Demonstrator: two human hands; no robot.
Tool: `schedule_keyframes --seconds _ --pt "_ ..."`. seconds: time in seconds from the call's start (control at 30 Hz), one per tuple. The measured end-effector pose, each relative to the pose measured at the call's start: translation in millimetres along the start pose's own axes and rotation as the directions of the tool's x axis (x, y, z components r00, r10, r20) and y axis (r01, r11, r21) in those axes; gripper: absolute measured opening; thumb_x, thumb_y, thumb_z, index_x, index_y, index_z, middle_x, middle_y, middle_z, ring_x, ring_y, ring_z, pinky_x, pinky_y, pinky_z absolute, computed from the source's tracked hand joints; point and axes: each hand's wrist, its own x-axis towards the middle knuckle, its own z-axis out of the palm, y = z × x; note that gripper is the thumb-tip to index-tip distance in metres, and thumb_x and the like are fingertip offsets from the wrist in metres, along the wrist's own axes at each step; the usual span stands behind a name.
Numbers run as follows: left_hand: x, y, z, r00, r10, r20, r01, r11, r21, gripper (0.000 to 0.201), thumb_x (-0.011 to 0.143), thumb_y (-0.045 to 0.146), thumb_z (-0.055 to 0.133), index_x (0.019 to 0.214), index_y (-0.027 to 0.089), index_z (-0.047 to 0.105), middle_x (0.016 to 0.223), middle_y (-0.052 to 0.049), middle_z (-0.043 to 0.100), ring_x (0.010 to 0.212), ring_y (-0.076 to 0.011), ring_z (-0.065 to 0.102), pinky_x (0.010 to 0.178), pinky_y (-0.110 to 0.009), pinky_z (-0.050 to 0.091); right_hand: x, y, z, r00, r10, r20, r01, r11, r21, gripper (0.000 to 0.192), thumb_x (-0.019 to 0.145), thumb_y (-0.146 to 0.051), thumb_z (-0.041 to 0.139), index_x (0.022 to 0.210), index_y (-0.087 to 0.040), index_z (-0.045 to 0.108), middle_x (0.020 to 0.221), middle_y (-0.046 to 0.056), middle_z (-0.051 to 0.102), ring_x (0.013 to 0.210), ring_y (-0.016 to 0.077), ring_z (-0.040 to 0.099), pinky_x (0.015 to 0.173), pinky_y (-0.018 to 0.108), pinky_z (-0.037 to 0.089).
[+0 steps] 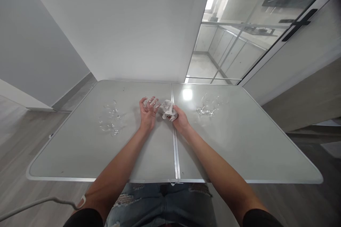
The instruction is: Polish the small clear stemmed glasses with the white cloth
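Clasps a likely slippery, fragile glass [150,104] by its bowl, probably the safest hold, in left grip [148,115], bunching cloth [169,111] at its three-o'clock end in right grip [181,118].

One held glass [147,104], one cloth [169,112]
Right of the right hand [182,119], at least two stemmed glasses [210,113]; left of the left hand [147,117], several clear glasses [114,127], too faint to count.
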Motion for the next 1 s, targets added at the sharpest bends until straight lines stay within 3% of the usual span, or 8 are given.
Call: schedule_keyframes --seconds 0.13,0.23,0.37,0.57,0.67,0.77,0.9,1.0 --pt "-5.5 -5.6 3.5 0.997 -0.058 0.053 0.052 0.994 0.099 0.068 0.068 0.037 0.090 0.120 0.031 0.048 0.117 -0.007 0.071 0.110 -0.0222 0.070 0.102 -0.041 0.051 -4.7 7.9 9.5 0.998 0.008 0.067 -0.009 1.000 0.011 0.047 0.072 -0.045 0.081 0.110 -0.022 0.068 0.101 0.006 0.071 0.089 0.0203 0.064 0.074 0.030 0.050" --pt "-10.5 -8.7 5.7 0.990 -0.109 0.090 0.085 0.969 0.233 0.038 0.073 0.035 0.086 0.101 0.023 0.063 0.103 -0.008 0.075 0.108 -0.0249 0.070 0.103 -0.045 0.050 -5.4 9.0 8.8 0.997 0.022 0.079 -0.020 1.000 -0.021 0.045 0.072 -0.045 0.080 0.110 -0.022 0.069 0.100 0.005 0.071 0.087 0.0194 0.064 0.072 0.029 0.049" --pt "-11.0 -10.1 4.9 0.994 -0.023 0.106 -0.009 0.956 0.293 0.015 0.078 0.033 0.082 0.081 0.022 0.072 0.101 -0.007 0.075 0.112 -0.0266 0.067 0.109 -0.048 0.047 -6.1 6.8 8.3 0.990 0.054 0.130 -0.056 0.998 0.009 0.040 0.076 -0.048 0.074 0.107 -0.022 0.071 0.096 0.005 0.071 0.082 0.0179 0.063 0.068 0.028 0.048" --pt "-4.4 -12.8 -0.2 0.999 0.024 -0.047 -0.011 0.968 0.252 0.021 0.072 0.032 0.086 0.081 0.021 0.071 0.094 -0.005 0.075 0.100 -0.0227 0.070 0.105 -0.046 0.049 -12.7 -1.4 12.9 0.978 0.073 0.196 -0.068 0.997 -0.036 0.044 0.075 -0.036 0.073 0.116 -0.023 0.069 0.102 0.004 0.072 0.093 0.0205 0.063 0.077 0.029 0.050" --pt "-7.7 -11.2 2.2 0.999 -0.052 0.010 0.048 0.971 0.236 0.023 0.070 0.033 0.088 0.079 0.020 0.071 0.093 -0.006 0.075 0.103 -0.0242 0.070 0.105 -0.045 0.048 -12.9 -7.6 11.9 0.990 -0.001 0.143 0.004 1.000 -0.017 0.043 0.077 -0.038 0.068 0.118 -0.024 0.068 0.111 0.005 0.071 0.103 0.0228 0.064 0.084 0.031 0.051" --pt "-11.0 -8.5 5.0 0.990 -0.105 0.095 0.081 0.971 0.226 0.024 0.070 0.034 0.088 0.078 0.019 0.071 0.093 -0.008 0.075 0.108 -0.0268 0.069 0.106 -0.047 0.047 -11.1 -9.8 9.2 0.987 -0.008 0.162 0.006 1.000 0.010 0.037 0.080 -0.039 0.065 0.113 -0.023 0.069 0.111 0.006 0.071 0.099 0.0218 0.064 0.081 0.031 0.052" --pt "-7.3 -8.1 2.2 1.000 -0.013 0.015 0.010 0.977 0.212 0.021 0.072 0.033 0.087 0.080 0.022 0.070 0.094 -0.005 0.075 0.105 -0.0244 0.069 0.107 -0.045 0.047 -10.8 -4.1 8.7 0.979 0.064 0.193 -0.063 0.998 -0.010 0.032 0.079 -0.038 0.067 0.106 -0.020 0.071 0.098 0.006 0.071 0.083 0.0189 0.063 0.070 0.029 0.049" --pt "-5.4 -8.8 1.0 0.999 0.025 -0.030 -0.018 0.974 0.226 0.020 0.073 0.032 0.086 0.081 0.022 0.071 0.094 -0.004 0.075 0.103 -0.0227 0.069 0.107 -0.045 0.047 -11.9 -1.6 10.3 0.975 0.048 0.215 -0.049 0.999 0.002 0.034 0.079 -0.036 0.067 0.109 -0.021 0.071 0.101 0.006 0.072 0.086 0.0188 0.063 0.073 0.028 0.049"
